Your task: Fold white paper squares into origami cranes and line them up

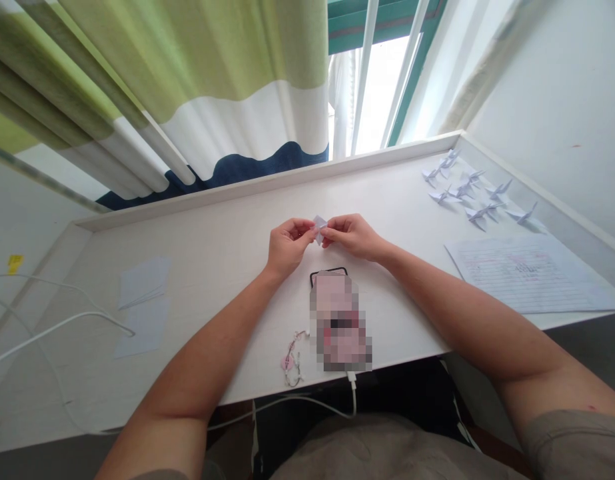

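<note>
Landmark: the phone (334,323), blurred by pixelation, lying near the front edge of the white bench (222,273). Just beyond the phone, we hold a small piece of folded paper (320,223) up between both hands. Our left hand (290,243) pinches its left side between thumb and fingers; our right hand (354,235) pinches the right side in the same way, so that the two sets of fingertips nearly meet. The paper comes to a point at top and bottom; its finer creases are too small for us to read.

Left of the phone and just beside it, we note a beaded strap (287,363) with a pink round piece. Farther left of the phone lie white paper slips (142,283), some overlapping, with a white cable (77,321) looping across them. A white plug (352,380) sits at the phone's near end.

Well to the right of the phone we record written sheets (517,277), lined, with red and dark marks. Beyond these, far right of the phone, stands a cluster of folded paper birds (523,217). Past the phone, behind the bench, hangs a green, white and blue curtain (227,47).
</note>
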Tool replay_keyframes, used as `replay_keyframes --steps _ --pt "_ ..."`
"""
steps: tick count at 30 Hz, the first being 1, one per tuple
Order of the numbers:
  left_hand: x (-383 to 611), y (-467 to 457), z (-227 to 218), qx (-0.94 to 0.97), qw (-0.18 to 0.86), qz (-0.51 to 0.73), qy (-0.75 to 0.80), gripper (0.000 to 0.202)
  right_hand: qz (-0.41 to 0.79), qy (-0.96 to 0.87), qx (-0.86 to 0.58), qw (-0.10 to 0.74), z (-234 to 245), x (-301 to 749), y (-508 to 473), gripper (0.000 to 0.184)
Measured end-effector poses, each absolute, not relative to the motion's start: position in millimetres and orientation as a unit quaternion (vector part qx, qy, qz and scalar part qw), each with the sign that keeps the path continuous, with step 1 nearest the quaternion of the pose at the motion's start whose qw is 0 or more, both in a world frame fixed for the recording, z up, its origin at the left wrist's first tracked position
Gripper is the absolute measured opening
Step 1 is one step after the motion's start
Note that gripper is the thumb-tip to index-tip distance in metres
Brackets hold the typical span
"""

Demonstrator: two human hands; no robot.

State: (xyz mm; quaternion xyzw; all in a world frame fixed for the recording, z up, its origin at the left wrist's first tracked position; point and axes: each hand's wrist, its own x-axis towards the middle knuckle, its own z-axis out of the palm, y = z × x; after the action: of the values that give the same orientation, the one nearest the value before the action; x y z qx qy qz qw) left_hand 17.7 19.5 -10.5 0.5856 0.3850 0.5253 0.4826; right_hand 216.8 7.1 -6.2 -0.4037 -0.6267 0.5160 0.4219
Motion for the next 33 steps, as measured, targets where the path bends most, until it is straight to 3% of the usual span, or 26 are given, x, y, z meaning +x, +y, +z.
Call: replay_keyframes --steps 5,12,17,24,27,33 --pt "18 18 -10 0.585 0.488 0.525 0.379 0.033 0.491 -0.624 -0.425 0.435 -7 212 6 0.044" --pt "19 21 -13 0.593 0.506 0.517 0.353 0.035 0.451 -0.603 -0.395 0.526 -12 213 11 0.049" --pt "20 21 -15 0.588 0.53 0.509 0.338 0.041 0.442 -0.605 -0.387 0.537 -17 208 13 0.04" --pt "23 14 -10 0.534 0.621 0.457 0.348 0.063 0.332 -0.631 -0.418 0.563 -15 200 5 0.019" --pt "22 13 -10 0.527 0.654 0.42 0.344 0.066 0.316 -0.622 -0.431 0.572 -12 200 3 0.017" --pt "22 13 -9 0.535 0.625 0.453 0.344 0.064 0.308 -0.631 -0.429 0.568 -15 202 4 0.02"
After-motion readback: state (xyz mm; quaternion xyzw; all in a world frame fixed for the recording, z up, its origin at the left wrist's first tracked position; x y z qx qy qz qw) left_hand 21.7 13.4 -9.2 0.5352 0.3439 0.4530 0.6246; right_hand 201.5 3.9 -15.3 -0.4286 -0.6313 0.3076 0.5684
